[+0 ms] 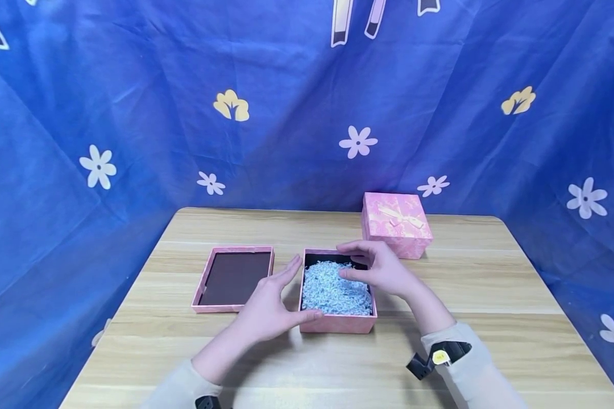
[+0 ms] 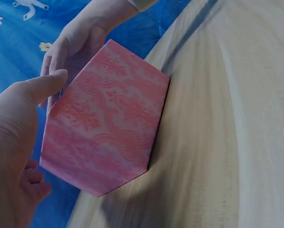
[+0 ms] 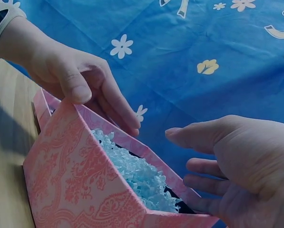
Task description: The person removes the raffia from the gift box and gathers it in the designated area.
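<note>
A pink patterned gift box (image 1: pixel 337 325) stands uncovered on the table, filled with pale blue shredded paper (image 1: pixel 330 291). My left hand (image 1: pixel 267 307) is at its left side, the fingers extended toward the far end and the thumb at the near left corner. In the left wrist view, that thumb lies right at the box's rim. Over the far right corner is my right hand (image 1: pixel 380 268), its fingers loosely bent by the rim and its thumb above the paper. In the right wrist view, a gap shows between the right thumb and the paper, with nothing pinched.
A pink box lid (image 1: pixel 233 278), dark inside, lies upturned to the left of the box. Behind on the right sits a second, closed pink box (image 1: pixel 396 221) with a ribbon bow. The wooden table (image 1: pixel 471 284) backs onto a blue patterned curtain (image 1: pixel 286 142).
</note>
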The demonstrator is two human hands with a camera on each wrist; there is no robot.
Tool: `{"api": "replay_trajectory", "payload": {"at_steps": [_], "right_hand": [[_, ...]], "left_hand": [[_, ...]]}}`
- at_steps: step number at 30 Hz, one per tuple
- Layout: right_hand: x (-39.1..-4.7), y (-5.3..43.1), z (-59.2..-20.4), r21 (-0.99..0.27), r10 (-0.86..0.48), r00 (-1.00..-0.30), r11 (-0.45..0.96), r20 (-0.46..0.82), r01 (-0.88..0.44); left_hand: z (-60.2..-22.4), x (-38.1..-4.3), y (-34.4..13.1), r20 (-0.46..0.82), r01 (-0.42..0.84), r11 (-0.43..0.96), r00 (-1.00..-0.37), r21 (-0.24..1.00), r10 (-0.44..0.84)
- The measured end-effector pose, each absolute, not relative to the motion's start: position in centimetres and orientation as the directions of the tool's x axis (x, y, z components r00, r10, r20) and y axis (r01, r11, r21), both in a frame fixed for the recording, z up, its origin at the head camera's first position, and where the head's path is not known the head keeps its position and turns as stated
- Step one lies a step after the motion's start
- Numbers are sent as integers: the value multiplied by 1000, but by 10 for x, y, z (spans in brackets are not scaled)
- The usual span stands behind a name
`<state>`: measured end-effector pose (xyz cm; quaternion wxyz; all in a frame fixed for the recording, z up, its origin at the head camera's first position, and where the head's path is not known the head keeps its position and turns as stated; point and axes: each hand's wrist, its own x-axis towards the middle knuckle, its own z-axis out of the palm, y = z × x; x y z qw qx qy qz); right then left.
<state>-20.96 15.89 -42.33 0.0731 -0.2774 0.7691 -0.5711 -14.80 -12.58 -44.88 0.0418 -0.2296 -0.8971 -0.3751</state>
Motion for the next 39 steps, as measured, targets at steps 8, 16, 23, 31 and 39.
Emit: {"api": "replay_trajectory", "payload": {"at_steps": [8, 16, 23, 31, 39], "right_hand": [[-210, 157, -424, -915, -558, -806, 190, 197, -355], [-208, 140, -423, -834, -638, -762, 357, 111, -420], [-203, 121, -427, -763, -630, -776, 513, -24, -393], [-202, 106, -430, -716, -604, -786, 606, -131, -347], [-202, 93, -436, -649, -569, -802, 682, -181, -338]], "left_hand": [[-456, -144, -121, 234, 430, 653, -900, 624, 369], [-460, -145, -124, 252, 440, 664, -896, 605, 365], [-462, -145, -124, 254, 439, 645, -896, 625, 364], [-461, -146, -124, 256, 435, 635, -898, 638, 358], [-461, -147, -124, 261, 435, 624, -898, 650, 355]]}}
